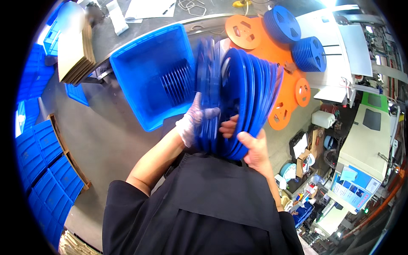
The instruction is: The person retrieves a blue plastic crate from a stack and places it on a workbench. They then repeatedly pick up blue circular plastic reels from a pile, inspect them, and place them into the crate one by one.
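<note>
In front of my body I hold a row of thin blue reel discs stood on edge. My right hand (255, 151) is bare and closed round the thicker bundle of blue discs (250, 102), its fingers showing through an opening in the discs and its thumb on the outer side. My left hand (192, 121), in a whitish glove, grips a thinner bundle of blue discs (207, 78) from the left. That bundle is blurred by motion. Between the two bundles is a narrow gap. Left of them, a blue bin (131, 74) contains several more blue discs (177, 83).
An orange rotary table (282, 55) at the far right carries stacked blue discs (309, 54). A grey workbench (144, 27) runs along the far side, with cardboard sheets (76, 55) at its left end. Stacked blue crates (55, 165) stand at left; a beige machine (361, 136) at right.
</note>
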